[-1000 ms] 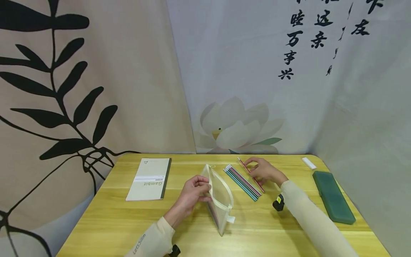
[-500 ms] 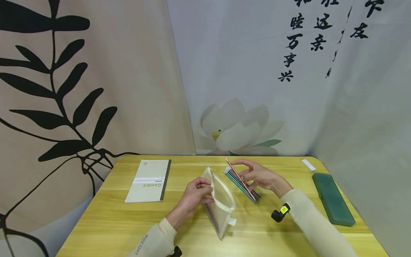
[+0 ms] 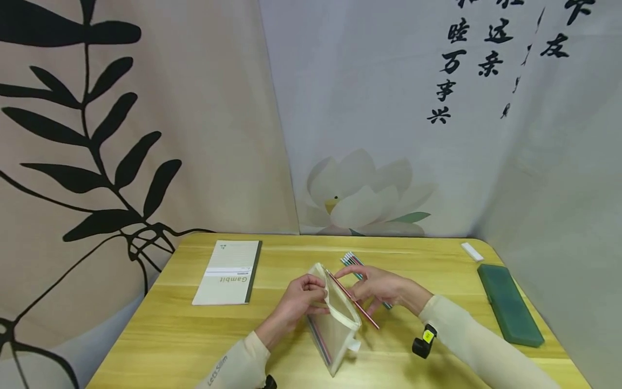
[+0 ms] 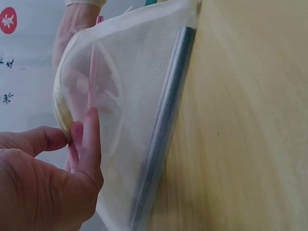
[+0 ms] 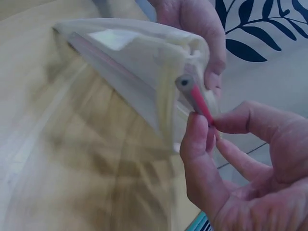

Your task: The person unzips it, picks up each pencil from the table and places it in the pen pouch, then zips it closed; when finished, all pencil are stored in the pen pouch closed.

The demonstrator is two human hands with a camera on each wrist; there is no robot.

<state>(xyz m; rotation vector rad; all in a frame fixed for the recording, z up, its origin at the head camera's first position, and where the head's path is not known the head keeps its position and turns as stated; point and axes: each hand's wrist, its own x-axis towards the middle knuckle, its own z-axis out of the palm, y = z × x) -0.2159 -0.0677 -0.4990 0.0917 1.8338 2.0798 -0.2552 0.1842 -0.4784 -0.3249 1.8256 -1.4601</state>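
Observation:
A cream mesh zip pouch (image 3: pixel 340 348) stands tilted on the table with its mouth spread. My left hand (image 3: pixel 302 299) pinches the mouth's left edge between thumb and fingers. Through the mesh, several pencils (image 4: pixel 166 115) show along the pouch's bottom in the left wrist view. My right hand (image 3: pixel 384 286) pinches a red pencil (image 5: pixel 198 98) by its middle, slanting close by the mouth's right edge. One end of that pencil, with a dark core, faces the right wrist camera. Partly hidden behind the right hand, several striped pencils (image 3: pixel 351 259) lie on the table.
A Gambit notebook (image 3: pixel 228 273) lies at the table's back left. Toward the right edge are a green pencil case (image 3: pixel 510 305) and a white eraser-like block (image 3: pixel 472 252). Printed curtains hang behind the wooden table (image 3: pixel 165 335).
My right hand has carried the red pencil leftward and nearer, from beside the other pencils to the pouch's mouth. The left hand keeps its pinch on the pouch, which has shifted slightly nearer.

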